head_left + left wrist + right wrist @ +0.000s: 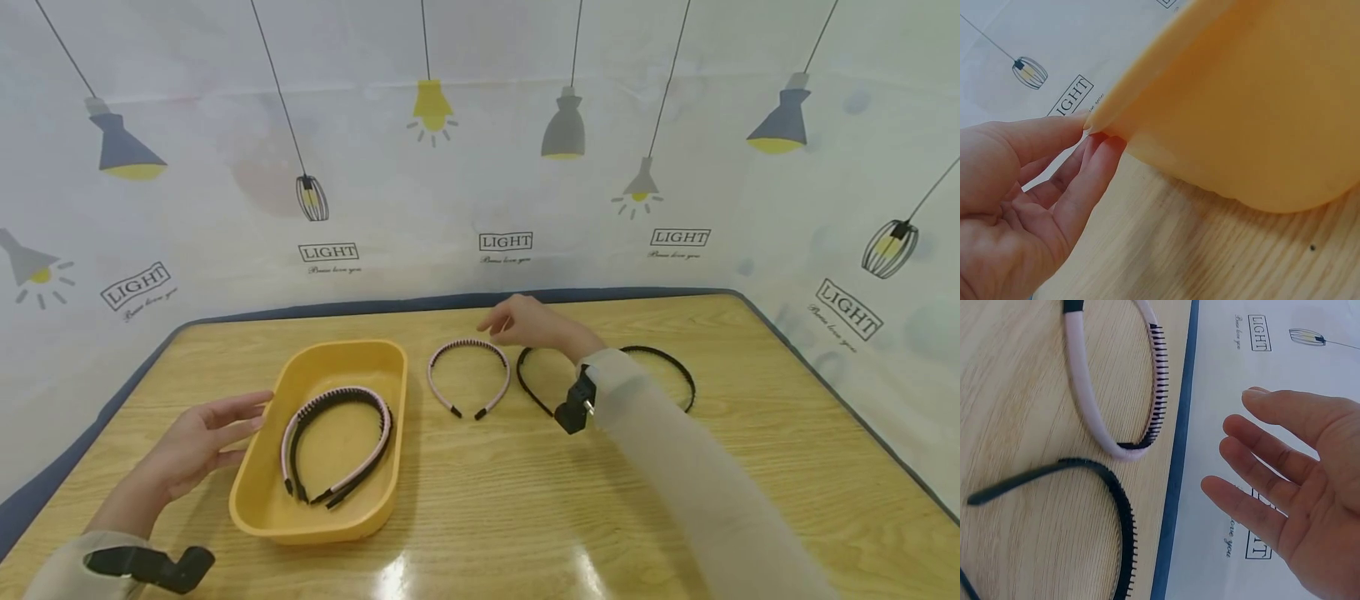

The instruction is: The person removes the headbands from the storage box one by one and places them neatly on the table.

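In the head view a yellow plastic tray (pixel 255 492) stands on the left, with pink and black headbands (pixel 375 454) lying in it. My left hand (pixel 195 442) grips its left rim; the left wrist view has the thumb at the rim (pixel 1147 69) and fingertips (pixel 1110 150) beneath it. A pink headband (pixel 437 383) with black tips and comb teeth lies right of the tray. Near the table's back, my right hand (pixel 528 321) hovers beside it, holding nothing, fingers loosely extended. A black headband (pixel 528 392) lies partly hidden behind the right forearm.
Another black headband (pixel 678 371) rests further right, partly covered by the sleeve. The wooden table (pixel 465 500) meets a white curtain (pixel 465 192) printed with lamps along its back and sides.
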A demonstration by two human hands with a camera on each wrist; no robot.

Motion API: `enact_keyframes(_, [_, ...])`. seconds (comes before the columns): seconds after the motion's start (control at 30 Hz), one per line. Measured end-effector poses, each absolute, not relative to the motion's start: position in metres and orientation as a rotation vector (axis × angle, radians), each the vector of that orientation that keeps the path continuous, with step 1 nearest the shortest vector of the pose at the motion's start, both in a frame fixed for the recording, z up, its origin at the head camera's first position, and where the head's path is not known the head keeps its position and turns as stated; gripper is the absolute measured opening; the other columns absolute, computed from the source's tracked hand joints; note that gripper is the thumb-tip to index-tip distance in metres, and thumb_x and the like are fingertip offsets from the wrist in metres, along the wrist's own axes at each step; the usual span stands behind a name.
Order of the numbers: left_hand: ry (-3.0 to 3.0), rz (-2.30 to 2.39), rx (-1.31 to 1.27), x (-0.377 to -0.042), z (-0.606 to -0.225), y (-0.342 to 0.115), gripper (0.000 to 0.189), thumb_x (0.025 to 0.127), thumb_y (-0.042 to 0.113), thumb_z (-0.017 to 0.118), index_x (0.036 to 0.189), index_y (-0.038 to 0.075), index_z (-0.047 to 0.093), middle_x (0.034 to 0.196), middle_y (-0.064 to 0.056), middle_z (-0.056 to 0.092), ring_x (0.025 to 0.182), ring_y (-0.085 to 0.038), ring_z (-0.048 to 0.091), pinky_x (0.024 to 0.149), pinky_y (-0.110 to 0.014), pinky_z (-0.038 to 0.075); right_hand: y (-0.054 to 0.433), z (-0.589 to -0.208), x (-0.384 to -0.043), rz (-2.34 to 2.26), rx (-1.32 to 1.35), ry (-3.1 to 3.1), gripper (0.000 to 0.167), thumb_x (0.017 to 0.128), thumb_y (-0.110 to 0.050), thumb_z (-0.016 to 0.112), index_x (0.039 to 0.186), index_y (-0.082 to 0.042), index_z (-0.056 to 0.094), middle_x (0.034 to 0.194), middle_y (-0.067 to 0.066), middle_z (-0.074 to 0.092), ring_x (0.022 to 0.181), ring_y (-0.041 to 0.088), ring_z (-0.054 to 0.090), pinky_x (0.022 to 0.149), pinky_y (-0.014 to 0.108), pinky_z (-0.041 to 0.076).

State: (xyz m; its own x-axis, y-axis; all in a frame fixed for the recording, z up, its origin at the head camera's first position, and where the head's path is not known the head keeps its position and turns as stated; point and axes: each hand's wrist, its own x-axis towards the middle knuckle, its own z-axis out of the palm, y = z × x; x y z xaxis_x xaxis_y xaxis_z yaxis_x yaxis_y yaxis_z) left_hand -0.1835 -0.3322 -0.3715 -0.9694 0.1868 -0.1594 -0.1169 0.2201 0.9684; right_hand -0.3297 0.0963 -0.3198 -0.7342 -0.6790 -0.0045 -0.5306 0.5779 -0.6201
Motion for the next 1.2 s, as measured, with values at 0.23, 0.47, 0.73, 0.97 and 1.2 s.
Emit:
enact_keyframes(0.23, [2.248,1.828,0.083,-0.183,-0.372,-0.332,0.041,0.093,0.016,0.055,0.133,0.014,0.050,0.110,0.006,0.051,0.098,0.004,0.052,0.080,-0.035,0.053,0.082,-0.318,-0.327,-0.888,-1.032,2.541,0.027,0.089,-0.007,0.059,0.115,-0.004,0.063,0.107,0.015,0.062,0.096,0.022,0.059,0.078,0.029,0.052])
enact_keyframes(0.47, [2.238,1.832,0.087,-0.183,-0.372,-0.332,0.040,0.093,0.016,0.055,0.133,0.015,0.050,0.110,0.006,0.051,0.098,0.003,0.053,0.080,-0.035,0.053,0.069,-0.314,-0.324,-0.896,-1.069,2.521,0.026,0.089,-0.005,0.058,0.114,-0.004,0.064,0.104,0.011,0.063,0.095,0.021,0.059,0.077,0.027,0.052])
enact_keyframes(0.73, [2.246,1.823,0.081,-0.184,-0.373,-0.333,0.041,0.093,0.017,0.055,0.134,0.015,0.049,0.110,0.005,0.051,0.098,0.002,0.053,0.080,-0.035,0.053,0.054,-0.311,-0.318,-0.900,-1.115,2.484,0.027,0.089,-0.003,0.059,0.115,-0.003,0.064,0.104,0.010,0.063,0.097,0.022,0.059,0.077,0.024,0.052])
enact_keyframes(0.97, [2.259,1.814,0.072,-0.184,-0.373,-0.334,0.043,0.093,0.018,0.055,0.135,0.015,0.048,0.111,0.006,0.050,0.098,0.004,0.052,0.081,-0.035,0.053,0.041,-0.310,-0.317,-0.895,-1.121,2.474,0.026,0.088,-0.004,0.060,0.114,-0.005,0.065,0.106,0.008,0.063,0.097,0.020,0.059,0.077,0.021,0.052])
enact_keyframes(1.2, [2.244,1.835,0.079,-0.184,-0.373,-0.333,0.041,0.093,0.016,0.056,0.133,0.016,0.050,0.111,0.004,0.048,0.098,0.003,0.052,0.080,-0.035,0.053,0.028,-0.309,-0.316,-0.876,-1.171,2.461,0.026,0.088,-0.004,0.060,0.114,-0.005,0.065,0.107,0.008,0.063,0.096,0.018,0.059,0.077,0.021,0.051])
